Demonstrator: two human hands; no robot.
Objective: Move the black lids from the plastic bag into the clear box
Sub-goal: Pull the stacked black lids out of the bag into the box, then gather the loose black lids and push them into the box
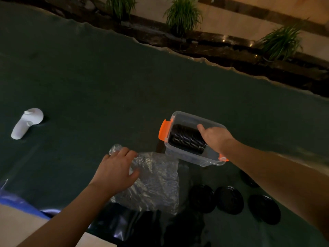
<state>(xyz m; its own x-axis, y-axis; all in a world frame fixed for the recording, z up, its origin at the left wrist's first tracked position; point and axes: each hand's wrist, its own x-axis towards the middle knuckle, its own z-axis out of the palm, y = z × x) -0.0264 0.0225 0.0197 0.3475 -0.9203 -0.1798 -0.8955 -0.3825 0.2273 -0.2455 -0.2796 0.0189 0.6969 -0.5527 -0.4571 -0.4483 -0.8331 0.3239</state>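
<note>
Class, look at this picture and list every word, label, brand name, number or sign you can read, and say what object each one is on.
None: no readable text shows anywhere in this view.
Clear box: no label or print shows on its walls or orange clips.
Black lids: any embossing is too dark to read.
Plastic bag: only crinkles and glare.
White controller: no visible marking.

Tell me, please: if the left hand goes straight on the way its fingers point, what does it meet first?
The left hand lies on the plastic bag, fingers pointing up and right. Going straight on, it would probably slide over the bag and meet the near wall of the clear box first, though depth is unclear.
</note>
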